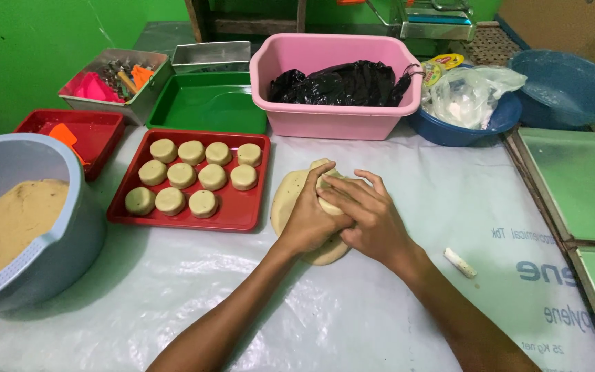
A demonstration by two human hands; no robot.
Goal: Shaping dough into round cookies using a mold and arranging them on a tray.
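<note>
A flattened sheet of pale dough [286, 198] lies on the plastic-covered table [414, 303]. My left hand [310, 219] and my right hand [370, 217] meet over its middle, fingers curled around a thicker lump of dough [326, 184] that rises from the sheet. Both hands press on that lump together. To the left, a red tray [239, 215] carries several round, flat dough pieces [181, 175] in rows.
A grey bowl of dough [8, 220] stands at the left edge. Behind are a pink tub with a black bag [332, 117], a green tray [208, 103], a small red tray [98, 134], a metal box of tools [108, 83] and blue basins [566, 89]. A small white stick [460, 262] lies at right.
</note>
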